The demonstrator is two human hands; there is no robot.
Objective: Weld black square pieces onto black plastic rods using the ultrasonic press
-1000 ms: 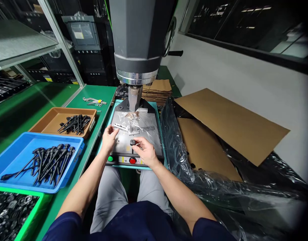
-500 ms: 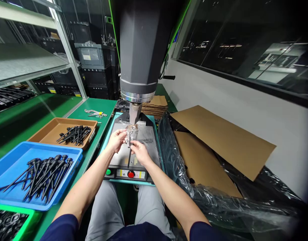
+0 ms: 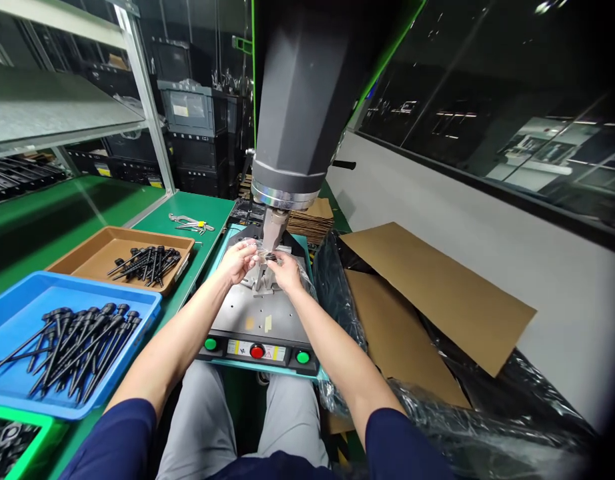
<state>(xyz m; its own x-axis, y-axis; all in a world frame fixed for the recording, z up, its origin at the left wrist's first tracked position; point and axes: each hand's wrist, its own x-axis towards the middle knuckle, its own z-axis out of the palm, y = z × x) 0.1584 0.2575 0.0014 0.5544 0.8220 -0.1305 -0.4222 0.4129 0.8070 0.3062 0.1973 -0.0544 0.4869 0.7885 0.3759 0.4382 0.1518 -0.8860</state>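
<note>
My left hand (image 3: 241, 261) is closed in a pinch at the edge of a crinkled clear plastic bag (image 3: 306, 275), just under the machine's metal horn (image 3: 274, 229). My right hand (image 3: 286, 272) is closed too, its thumb and fingers pinching the same plastic beside a small dark piece I cannot make out clearly. Below both hands a metal fixture (image 3: 262, 283) stands on the machine's grey base plate (image 3: 237, 312). The fingertips of the two hands almost meet, hiding part of what lies between them.
On the left are a blue tray (image 3: 17, 293) and a brown tray (image 3: 87, 250) of black rod-like parts, and a green bin (image 3: 47, 440). Pliers (image 3: 187, 223) lie on the green bench. Two green buttons and a red button (image 3: 257, 351) line the base front. Cardboard sheets (image 3: 437, 287) lie right.
Both hands have moved up and away from me, closer to the horn. The black rod that hung below my right hand no longer shows. More clear plastic now spreads right of the hand.
</note>
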